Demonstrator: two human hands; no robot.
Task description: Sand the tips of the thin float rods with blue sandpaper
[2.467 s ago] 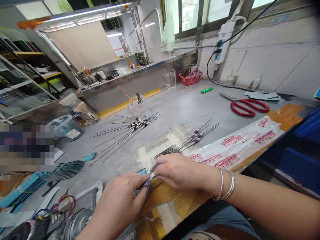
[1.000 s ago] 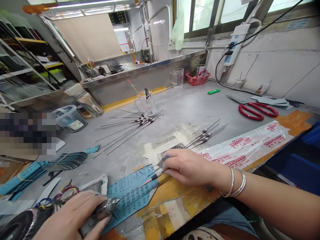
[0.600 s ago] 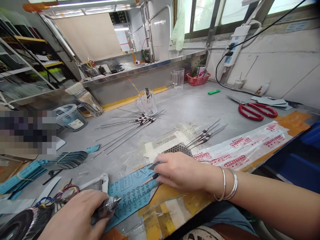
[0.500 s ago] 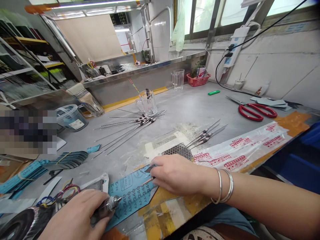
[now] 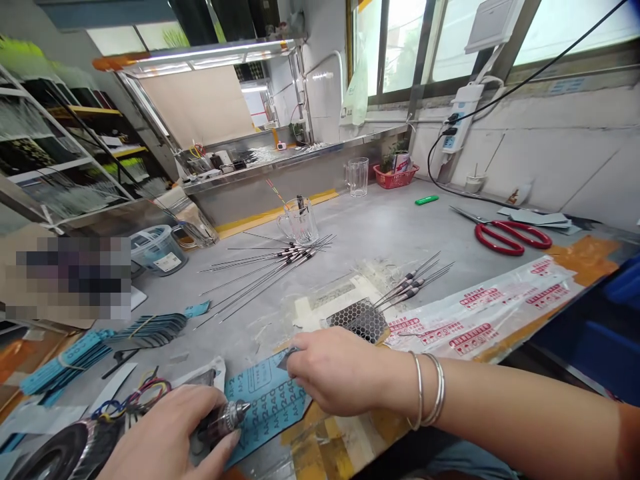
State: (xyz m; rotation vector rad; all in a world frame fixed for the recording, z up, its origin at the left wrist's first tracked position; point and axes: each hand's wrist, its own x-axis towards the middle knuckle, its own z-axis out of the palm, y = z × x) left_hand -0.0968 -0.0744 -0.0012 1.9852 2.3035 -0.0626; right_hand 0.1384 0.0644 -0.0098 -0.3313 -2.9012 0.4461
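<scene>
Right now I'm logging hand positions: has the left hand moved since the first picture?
Yes: the left hand has moved left, farther from the black mesh, to the metal chuck.

Near: one left hand (image 5: 170,427), one right hand (image 5: 340,370), one metal chuck (image 5: 233,415), one small grey piece (image 5: 286,360) and one printed blue sheet (image 5: 270,410). Two banded blue bundles (image 5: 155,333), near left; one plastic tub (image 5: 157,252), left. Two clusters of slender stems (image 5: 407,287), their members too overlapped to count. Two glass mugs (image 5: 357,177), far. One red basket (image 5: 395,179), one green item (image 5: 427,200), one power strip (image 5: 461,110) and one pair of scissors (image 5: 500,248), right.
</scene>
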